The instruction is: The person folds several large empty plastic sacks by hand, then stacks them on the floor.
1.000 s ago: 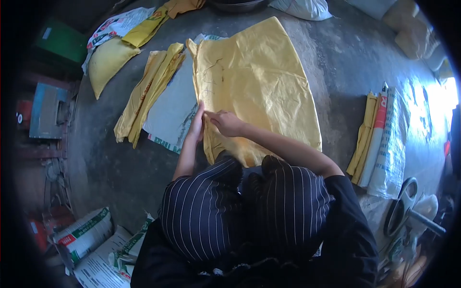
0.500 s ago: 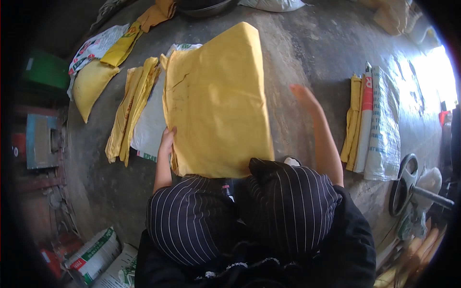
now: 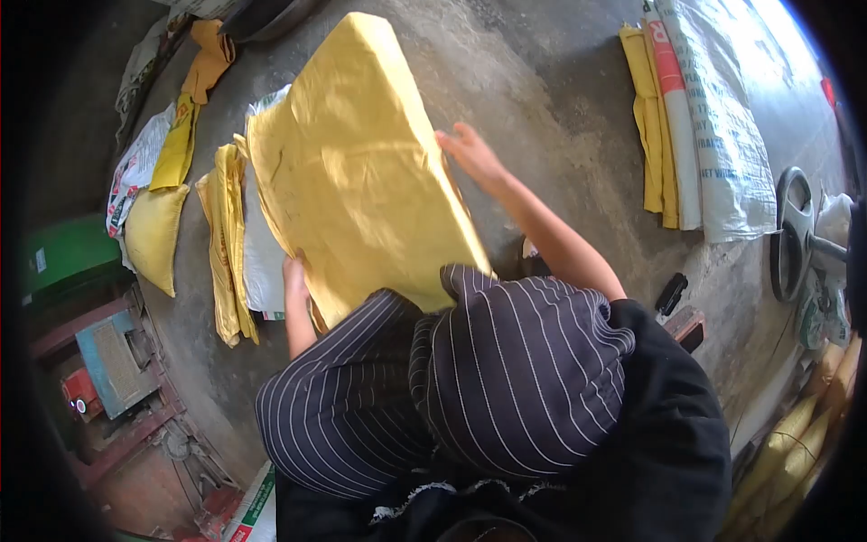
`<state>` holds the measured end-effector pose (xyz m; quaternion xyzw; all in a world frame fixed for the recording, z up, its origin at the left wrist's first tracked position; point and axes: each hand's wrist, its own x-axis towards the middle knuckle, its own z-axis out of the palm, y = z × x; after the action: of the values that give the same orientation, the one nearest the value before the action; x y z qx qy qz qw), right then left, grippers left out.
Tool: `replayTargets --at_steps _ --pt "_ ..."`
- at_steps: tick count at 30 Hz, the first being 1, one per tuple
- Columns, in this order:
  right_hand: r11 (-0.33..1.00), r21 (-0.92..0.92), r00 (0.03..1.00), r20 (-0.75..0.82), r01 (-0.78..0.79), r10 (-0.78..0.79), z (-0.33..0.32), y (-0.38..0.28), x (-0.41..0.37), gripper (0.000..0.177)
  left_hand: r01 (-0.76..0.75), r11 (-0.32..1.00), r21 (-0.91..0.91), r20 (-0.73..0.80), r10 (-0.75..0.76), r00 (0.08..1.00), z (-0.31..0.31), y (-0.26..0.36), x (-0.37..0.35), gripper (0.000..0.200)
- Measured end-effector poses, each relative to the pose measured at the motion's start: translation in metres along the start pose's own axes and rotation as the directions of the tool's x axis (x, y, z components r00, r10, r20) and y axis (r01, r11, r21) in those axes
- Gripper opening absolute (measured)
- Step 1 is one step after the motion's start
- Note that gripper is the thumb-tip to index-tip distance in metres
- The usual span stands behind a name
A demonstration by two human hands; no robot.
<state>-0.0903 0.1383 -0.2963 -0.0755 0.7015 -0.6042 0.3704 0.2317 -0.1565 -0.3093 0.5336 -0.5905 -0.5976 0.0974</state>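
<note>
A large yellow woven sack (image 3: pixel 361 163), flattened with creases, is spread in front of me with its near end by my knees. My left hand (image 3: pixel 295 278) is closed on its lower left edge, the fingertips partly hidden. At the right edge is my right hand (image 3: pixel 471 155), fingers stretched out and apart, touching or very close to the cloth. Left of the sack, folded yellow sacks (image 3: pixel 226 244) lie on the floor beside a white sack (image 3: pixel 262 239).
On the right lie folded yellow sacks (image 3: pixel 652 126) and a white printed sack (image 3: pixel 722 135). A valve-like wheel (image 3: pixel 793 230) stands beyond them. A stuffed yellow bag (image 3: pixel 155 235) is at the left, near a green box (image 3: pixel 72 257). A small black object (image 3: pixel 671 294) rests by my right side.
My right hand has come in from the right to the sack's right edge. The sack has tilted leftward and its right edge has sagged. My view has turned, shifting the surroundings.
</note>
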Motion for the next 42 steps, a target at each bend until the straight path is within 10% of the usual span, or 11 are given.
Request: replayTargets --at_steps 4,9,15,17,20,21,28,33,38,40,42 --pt "0.991 0.057 0.99 0.067 0.124 -0.127 -0.073 0.02 -0.023 0.054 0.126 0.944 -0.306 0.151 -0.083 0.985 -0.006 0.019 0.03 0.038" --pt "0.932 0.362 0.9 0.415 -0.028 -0.133 -0.121 0.042 -0.087 0.076 0.25 0.943 -0.219 0.32 -0.173 0.931 0.057 0.104 0.0 0.045" --pt "0.927 -0.341 0.956 -0.181 0.158 -0.229 -0.082 0.046 -0.054 0.086 0.208 0.963 -0.17 0.319 -0.146 0.937 0.09 0.14 -0.011 0.047" --pt "0.857 -0.479 0.738 -0.505 0.192 -0.447 -0.082 0.032 -0.021 0.068 0.206 0.959 -0.194 0.339 -0.132 0.932 0.081 0.131 -0.004 0.047" --pt "0.864 -0.454 0.886 -0.28 0.217 -0.369 -0.088 0.01 -0.006 0.038 0.26 0.955 -0.14 0.363 -0.194 0.911 0.049 0.101 0.029 0.049" --pt "0.737 -0.599 0.723 -0.351 0.315 -0.595 -0.089 0.019 0.005 0.019 0.226 0.96 -0.164 0.357 -0.156 0.921 0.042 0.092 0.038 0.048" --pt "0.704 -0.7 0.692 -0.451 0.117 -0.564 -0.128 0.088 -0.01 0.016 -0.051 0.997 -0.059 -0.036 0.049 0.998 0.036 0.011 0.034 0.022" --pt "0.507 -0.861 0.983 -0.131 -0.05 -0.125 -0.135 0.082 -0.054 0.052 -0.096 0.96 0.263 -0.078 0.12 0.99 0.03 -0.031 0.027 0.032" --pt "0.102 -0.994 0.947 -0.007 -0.042 0.322 -0.116 -0.04 -0.098 0.082 -0.196 0.938 0.285 -0.055 0.22 0.974 0.029 -0.025 0.01 0.028" --pt "0.109 -0.986 0.899 0.066 0.125 -0.434 -0.072 -0.06 -0.089 0.082 -0.138 0.923 0.36 -0.066 0.173 0.983 0.026 -0.025 0.011 0.027" --pt "0.131 -0.902 0.747 0.252 0.412 -0.615 -0.014 -0.055 -0.052 0.078 -0.218 0.968 0.121 0.003 0.22 0.976 0.033 -0.022 0.0 0.026"
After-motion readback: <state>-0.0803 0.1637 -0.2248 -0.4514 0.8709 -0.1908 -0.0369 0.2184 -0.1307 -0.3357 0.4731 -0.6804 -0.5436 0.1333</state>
